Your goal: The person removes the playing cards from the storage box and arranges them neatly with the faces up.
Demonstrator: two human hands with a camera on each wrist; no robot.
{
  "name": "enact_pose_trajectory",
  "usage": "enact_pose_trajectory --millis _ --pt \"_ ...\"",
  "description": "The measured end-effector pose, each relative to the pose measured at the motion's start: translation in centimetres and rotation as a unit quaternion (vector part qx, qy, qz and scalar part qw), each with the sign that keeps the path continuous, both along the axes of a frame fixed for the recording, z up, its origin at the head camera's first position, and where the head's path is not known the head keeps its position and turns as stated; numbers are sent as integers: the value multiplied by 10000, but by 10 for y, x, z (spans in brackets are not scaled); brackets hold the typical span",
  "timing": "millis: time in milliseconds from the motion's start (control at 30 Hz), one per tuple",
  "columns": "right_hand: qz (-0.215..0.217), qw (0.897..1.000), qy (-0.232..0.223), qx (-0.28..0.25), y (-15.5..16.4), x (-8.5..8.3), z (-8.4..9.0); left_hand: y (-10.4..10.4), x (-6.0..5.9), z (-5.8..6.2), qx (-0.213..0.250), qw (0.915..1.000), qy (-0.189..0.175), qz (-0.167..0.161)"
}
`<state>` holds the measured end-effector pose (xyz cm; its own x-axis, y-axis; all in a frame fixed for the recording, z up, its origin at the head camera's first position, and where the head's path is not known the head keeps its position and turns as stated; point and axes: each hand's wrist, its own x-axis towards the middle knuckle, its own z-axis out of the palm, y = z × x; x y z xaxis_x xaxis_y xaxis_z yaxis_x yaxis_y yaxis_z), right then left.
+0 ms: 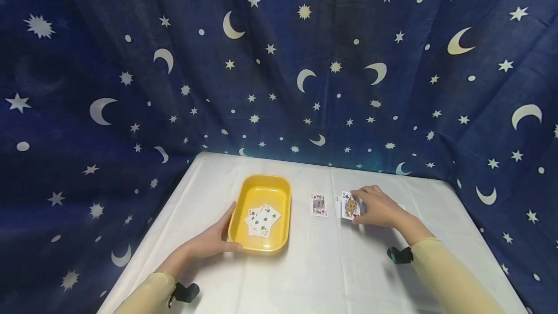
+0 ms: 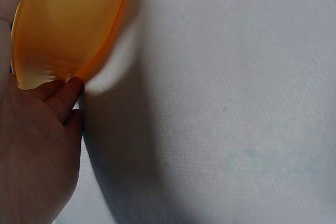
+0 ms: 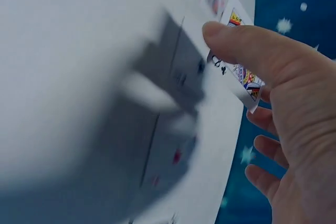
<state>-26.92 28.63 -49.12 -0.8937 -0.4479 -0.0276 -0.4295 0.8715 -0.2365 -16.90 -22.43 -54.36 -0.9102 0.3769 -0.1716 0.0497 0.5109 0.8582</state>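
Observation:
My left hand point(image 1: 207, 242) grips the near left corner of a yellow tray point(image 1: 289, 207), thumb at the front edge and fingers along the left side. Several spade cards point(image 1: 263, 220) lie overlapping in the tray. In the left wrist view, fingertips press the tray's outer wall point(image 2: 68, 19). My right hand point(image 1: 378, 207) pinches a queen of clubs point(image 1: 350, 205) between thumb and fingers, lifted and tilted above the table. A face card of diamonds point(image 1: 318, 205) lies face up to its left. Beneath the queen, another card point(image 1: 337, 206) is mostly hidden.
The white-covered table point(image 1: 305, 275) ends at a dark blue curtain point(image 1: 279, 62) with moons and stars. In the right wrist view, a blurred card with red marks point(image 3: 176, 156) lies in the hand's shadow. A white card edge point(image 1: 402, 207) shows behind the right hand.

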Motion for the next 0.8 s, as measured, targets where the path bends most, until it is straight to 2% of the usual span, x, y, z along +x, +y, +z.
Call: enact_pose_trajectory --millis 500,800 --pt "-518 9930 276 1020 121 16 -6 2 0 0 -19 10000 6 15" --pt "-677 9845 116 1615 164 21 0 3 0 0 -85 9999 -116 94"
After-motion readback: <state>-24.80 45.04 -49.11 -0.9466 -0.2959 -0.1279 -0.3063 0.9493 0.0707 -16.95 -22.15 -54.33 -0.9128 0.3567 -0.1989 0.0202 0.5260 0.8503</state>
